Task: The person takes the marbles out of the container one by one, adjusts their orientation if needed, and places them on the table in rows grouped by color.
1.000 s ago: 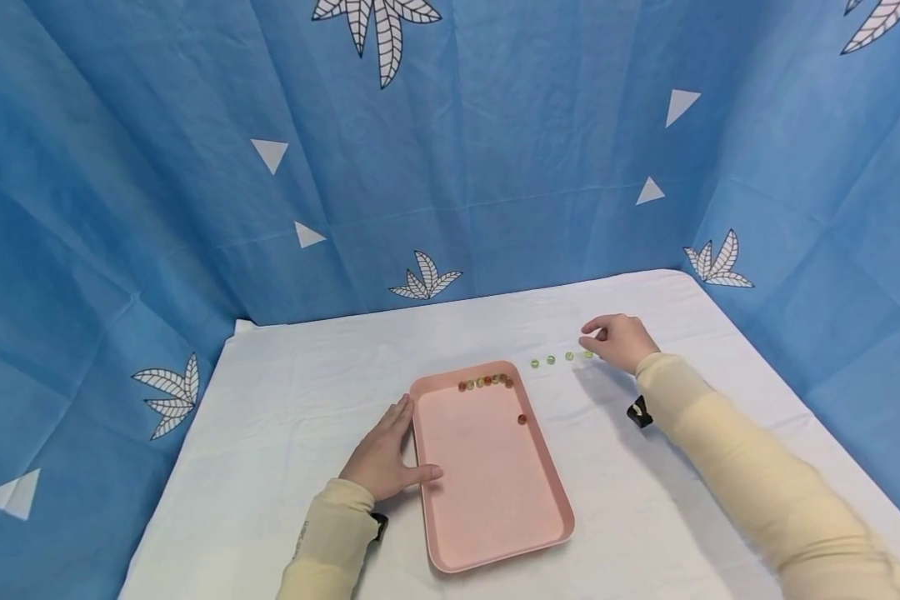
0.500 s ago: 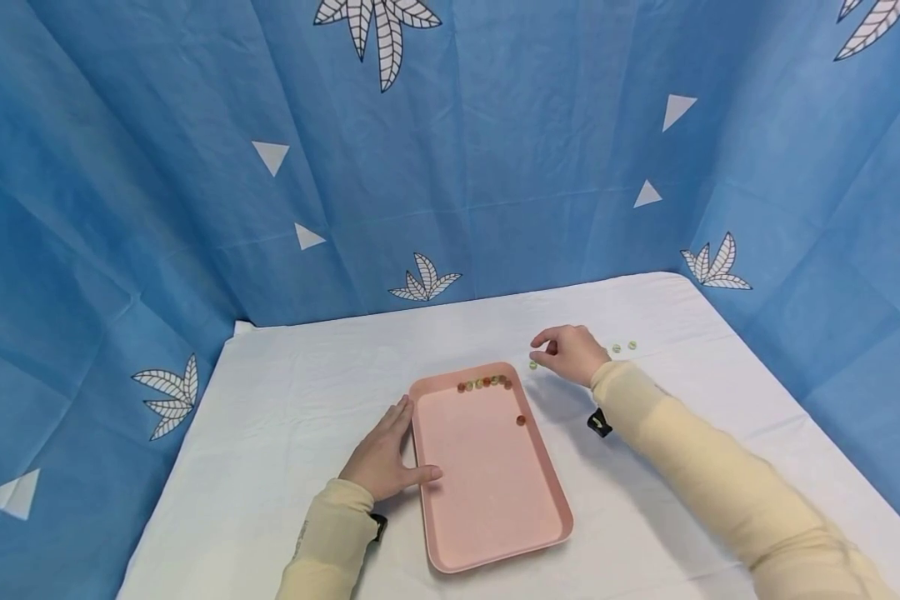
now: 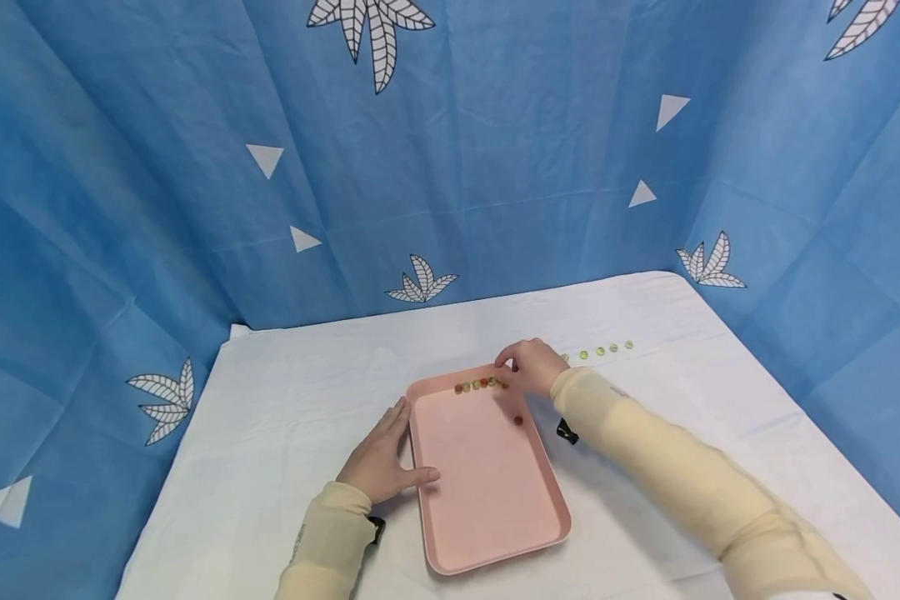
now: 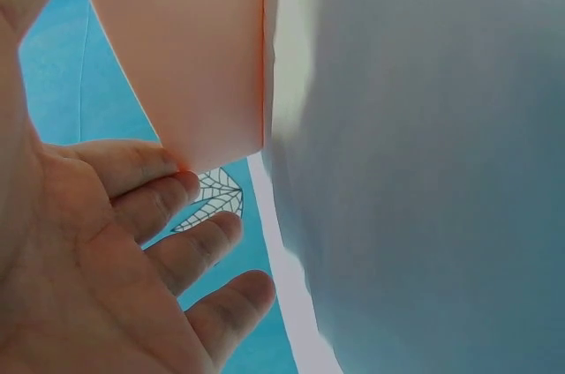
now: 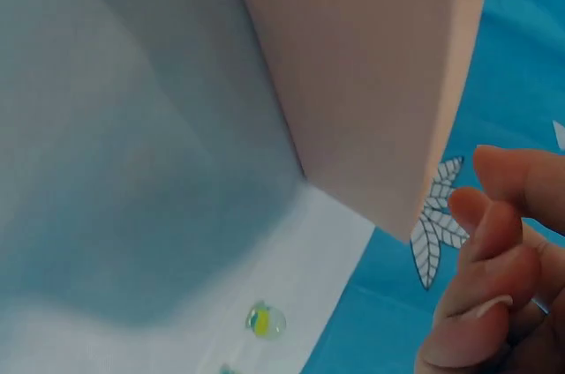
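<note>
A pink rectangular tray (image 3: pixel 495 492) lies on the white-covered table, with a short row of small red and green marbles (image 3: pixel 476 384) along its far wall. One red marble (image 3: pixel 518 420) sits apart by the right wall. My left hand (image 3: pixel 378 461) rests along the tray's left side, fingers fairly straight outside it and thumb over the rim. My right hand (image 3: pixel 536 367) is over the tray's far right corner with its fingers bent, index fingertip by the rim. In the right wrist view its fingertips (image 5: pixel 484 162) are close together; I cannot tell if they hold a marble.
Right of the tray, several clear marbles with green swirls (image 3: pixel 600 351) form a line on the white cloth (image 3: pixel 285 400). A clear marble with a yellow-green swirl (image 5: pixel 265 321) shows in the right wrist view. Blue printed curtains (image 3: pixel 540 167) surround the table.
My right hand has moved left from above the line of green marbles to the tray's far right corner, uncovering marbles at the line's right end. The left hand and tray keep their place.
</note>
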Action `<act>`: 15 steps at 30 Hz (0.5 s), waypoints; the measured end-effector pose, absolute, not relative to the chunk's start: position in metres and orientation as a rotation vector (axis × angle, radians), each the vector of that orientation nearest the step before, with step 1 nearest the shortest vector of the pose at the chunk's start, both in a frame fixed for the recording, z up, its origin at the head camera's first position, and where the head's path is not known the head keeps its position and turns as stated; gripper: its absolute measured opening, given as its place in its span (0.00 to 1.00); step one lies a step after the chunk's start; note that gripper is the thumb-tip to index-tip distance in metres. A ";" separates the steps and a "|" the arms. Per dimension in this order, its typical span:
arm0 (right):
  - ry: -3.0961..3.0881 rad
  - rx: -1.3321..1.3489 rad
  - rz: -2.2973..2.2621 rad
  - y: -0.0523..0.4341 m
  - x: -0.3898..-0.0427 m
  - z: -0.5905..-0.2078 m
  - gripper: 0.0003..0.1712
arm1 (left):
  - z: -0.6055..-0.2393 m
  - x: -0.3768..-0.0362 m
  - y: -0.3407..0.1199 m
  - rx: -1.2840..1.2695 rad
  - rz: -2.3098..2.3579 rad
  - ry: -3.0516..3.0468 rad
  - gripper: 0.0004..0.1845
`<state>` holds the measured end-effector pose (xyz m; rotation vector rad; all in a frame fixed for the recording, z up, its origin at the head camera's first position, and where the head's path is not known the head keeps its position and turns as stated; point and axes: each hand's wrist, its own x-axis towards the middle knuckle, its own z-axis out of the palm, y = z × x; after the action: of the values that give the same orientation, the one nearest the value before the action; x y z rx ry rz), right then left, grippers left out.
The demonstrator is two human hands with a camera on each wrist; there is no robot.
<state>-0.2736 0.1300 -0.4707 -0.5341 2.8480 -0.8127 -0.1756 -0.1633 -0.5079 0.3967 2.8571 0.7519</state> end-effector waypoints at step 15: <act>2.887 -0.477 -0.611 0.113 -0.282 -0.489 0.13 | -0.511 -0.177 -0.165 0.402 0.762 2.857 0.65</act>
<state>-0.2818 0.1129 -0.4894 -0.4769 2.8872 -0.6105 -0.1772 -0.1652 -0.5106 0.4015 2.8570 0.7617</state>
